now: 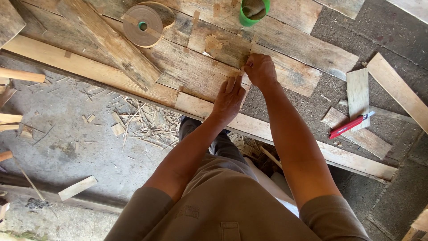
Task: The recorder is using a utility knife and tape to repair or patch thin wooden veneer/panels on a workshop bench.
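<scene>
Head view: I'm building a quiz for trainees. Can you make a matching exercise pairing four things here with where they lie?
Things:
1. tape roll
2. green cup
3. red utility knife
4. small wood pieces

Places:
A. top edge, on the planks beyond the right hand
B. far right, lying across a short board
C. upper left, on the planks
D. between the roll and the cup, just beyond the left hand

Pairs: 1-C, 2-A, 3-B, 4-D
</scene>
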